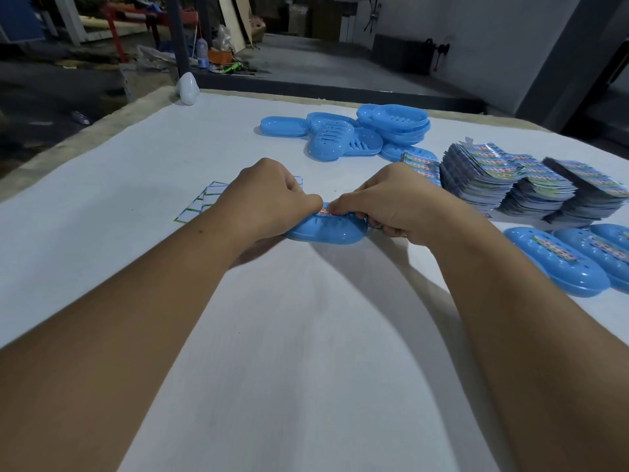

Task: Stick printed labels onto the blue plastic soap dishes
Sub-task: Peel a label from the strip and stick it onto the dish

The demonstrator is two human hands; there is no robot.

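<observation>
We see both hands, left hand [269, 195] and right hand [391, 202], curled, pinching a printed label [325, 210], its writing unreadable, onto the soap dish [326, 231] mid-tabletop [204, 137].

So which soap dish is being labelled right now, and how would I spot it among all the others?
Start at the big white table and find the person's two hands near its middle. Between them lies one blue soap dish, held by the left hand and right hand. It alone is being handled, with a label pinched on top.
</observation>
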